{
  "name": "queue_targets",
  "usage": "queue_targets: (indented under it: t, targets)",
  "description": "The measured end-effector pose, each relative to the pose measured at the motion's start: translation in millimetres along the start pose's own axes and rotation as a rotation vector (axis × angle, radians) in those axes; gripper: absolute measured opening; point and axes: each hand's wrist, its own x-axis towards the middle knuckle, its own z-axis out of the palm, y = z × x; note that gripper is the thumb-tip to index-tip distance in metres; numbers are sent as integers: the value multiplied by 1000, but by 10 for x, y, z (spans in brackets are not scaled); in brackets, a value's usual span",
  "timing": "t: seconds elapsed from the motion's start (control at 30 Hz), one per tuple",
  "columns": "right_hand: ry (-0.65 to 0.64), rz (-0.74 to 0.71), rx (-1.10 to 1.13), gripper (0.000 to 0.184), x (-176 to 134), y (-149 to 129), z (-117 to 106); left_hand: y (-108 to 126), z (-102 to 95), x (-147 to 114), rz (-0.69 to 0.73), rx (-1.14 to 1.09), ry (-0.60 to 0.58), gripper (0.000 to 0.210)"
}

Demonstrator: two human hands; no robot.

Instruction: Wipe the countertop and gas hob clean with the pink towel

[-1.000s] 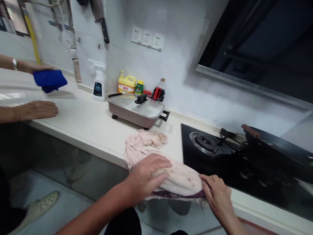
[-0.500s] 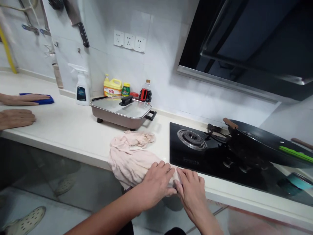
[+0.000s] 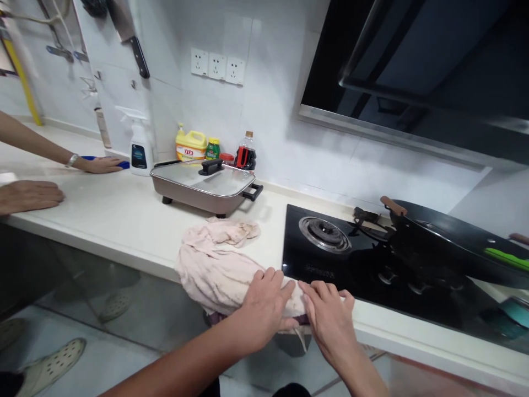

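A pale pink cloth (image 3: 210,267) lies bunched on the white counter (image 3: 119,220), part of it draped over the front edge. My left hand (image 3: 266,300) presses on the cloth at the counter's edge, its fingers bent over it. Just to the right, my right hand (image 3: 328,311) grips the cloth's right end with curled fingers and thumb. A dark purple strip shows under the cloth between my hands. Beyond my right hand is the black gas hob (image 3: 330,270).
Behind the cloth stands an electric pan (image 3: 198,193) with a glass lid. A spray bottle (image 3: 140,149), a yellow detergent jug (image 3: 190,146) and a wok (image 3: 450,237) are around. At left, another person's hand (image 3: 103,164) rests on a blue cloth (image 3: 124,164).
My right hand has shifted slightly right with the cloth's end, stretching it between my hands. The other person's hand with the blue cloth has moved right, up to the spray bottle.
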Motion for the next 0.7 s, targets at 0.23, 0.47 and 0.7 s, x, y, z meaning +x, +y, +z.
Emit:
queue_targets:
  t: [0.23,0.47,0.7]
  targets:
    - [163,-38,-83,34,-388,426,202,246,46,155,71,85,-7,71]
    - [25,8,-31,34,-232,129,-16,65,66,101,32,32,17,60]
    - [-44,14,48,30,-8,-161,-123,-109,-38,-23,-14,49,-19,67]
